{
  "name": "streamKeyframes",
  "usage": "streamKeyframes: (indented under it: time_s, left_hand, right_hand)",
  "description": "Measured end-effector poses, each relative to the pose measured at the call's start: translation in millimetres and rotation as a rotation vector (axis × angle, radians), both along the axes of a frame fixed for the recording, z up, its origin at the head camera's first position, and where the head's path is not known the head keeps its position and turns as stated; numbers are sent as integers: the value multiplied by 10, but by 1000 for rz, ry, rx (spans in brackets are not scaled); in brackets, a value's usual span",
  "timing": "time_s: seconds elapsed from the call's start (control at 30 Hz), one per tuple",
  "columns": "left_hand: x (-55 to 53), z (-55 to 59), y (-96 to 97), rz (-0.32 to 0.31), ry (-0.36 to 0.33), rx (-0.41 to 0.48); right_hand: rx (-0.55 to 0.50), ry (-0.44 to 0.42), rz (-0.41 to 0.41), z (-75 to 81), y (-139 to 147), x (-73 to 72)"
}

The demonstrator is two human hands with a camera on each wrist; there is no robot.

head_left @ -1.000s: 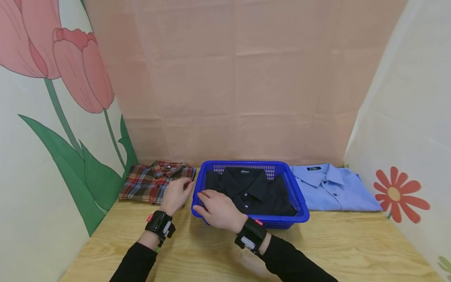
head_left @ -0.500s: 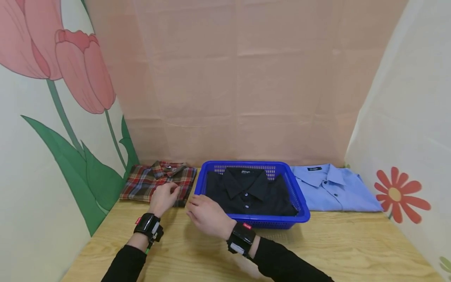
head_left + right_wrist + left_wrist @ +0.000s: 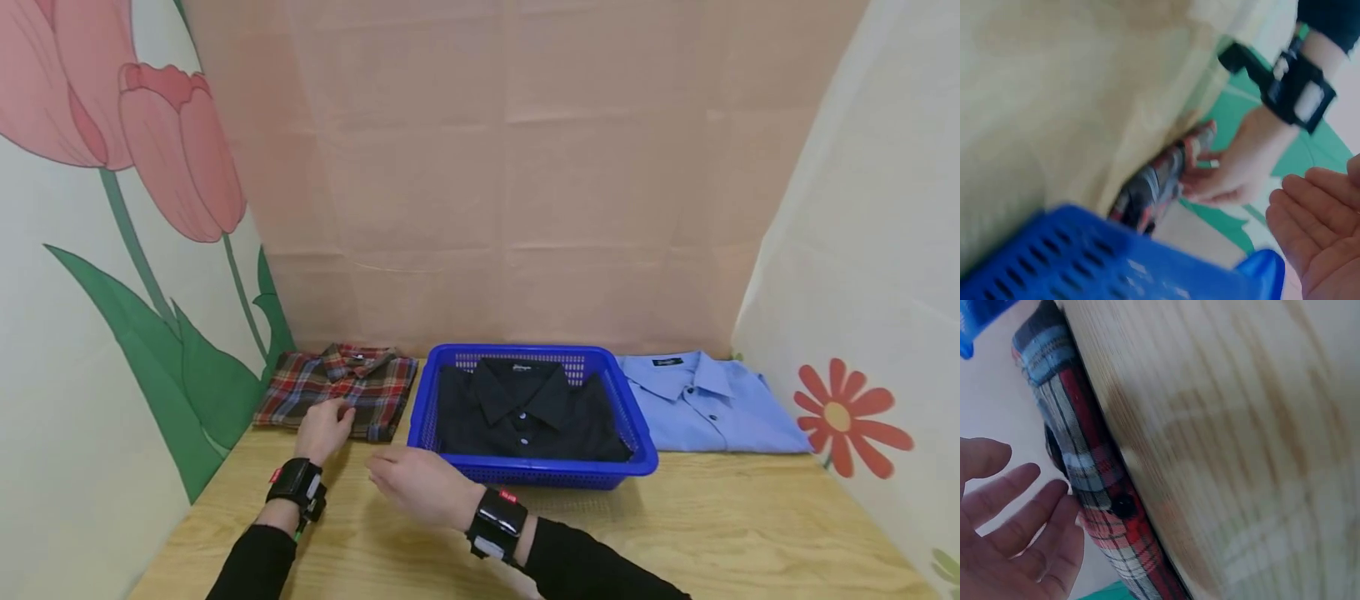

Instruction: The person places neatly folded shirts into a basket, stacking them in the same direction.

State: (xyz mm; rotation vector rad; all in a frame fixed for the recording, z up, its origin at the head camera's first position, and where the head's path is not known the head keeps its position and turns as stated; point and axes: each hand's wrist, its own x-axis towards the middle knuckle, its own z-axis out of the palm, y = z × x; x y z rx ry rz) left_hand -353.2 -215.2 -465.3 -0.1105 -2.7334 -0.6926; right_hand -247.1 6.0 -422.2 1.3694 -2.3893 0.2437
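A folded plaid shirt (image 3: 341, 387), red and grey, lies on the table at the left. My left hand (image 3: 325, 429) is at its front edge, holding nothing. In the left wrist view the fingers (image 3: 1063, 540) are spread and loosely bent, with the tips right by the shirt's buttoned front. To the right of it my right hand (image 3: 420, 485) hovers in front of a blue plastic basket (image 3: 525, 467), its fingers together and nearly straight, palm bare in the right wrist view. Inside the basket lies a folded black shirt (image 3: 555, 417), collar toward the back.
A folded light blue shirt (image 3: 720, 408) lies right of the basket, partly hidden behind its rim. The wooden table (image 3: 735, 525) meets a pinkish backdrop (image 3: 502, 208) behind. Side walls with printed flowers stand left and right.
Both hands have moved left and toward the front. The right hand has come away from the basket's left front corner. Left fingers have gone from beside the basket to the plaid shirt's front edge.
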Motion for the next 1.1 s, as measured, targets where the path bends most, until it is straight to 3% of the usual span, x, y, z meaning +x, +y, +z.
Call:
streamKeyframes:
  time_s: [0.13, 0.5, 0.67, 0.93, 1.1]
  left_hand:
    - [-24, -24, -72, 16, 33, -8]
    - [-88, -55, -135, 82, -10, -48]
    - [-123, -39, -127, 95, -88, -100]
    - [-199, 11, -151, 55, -298, -180]
    - [-226, 5, -173, 1, -344, -228]
  right_hand:
    - [6, -14, 35, -130, -46, 42]
    - [40, -124, -75, -264, -130, 32]
    - [34, -205, -116, -328, -171, -29]
    - [34, -359, -239, -395, -256, -108]
    - [37, -445, -293, -396, -300, -82]
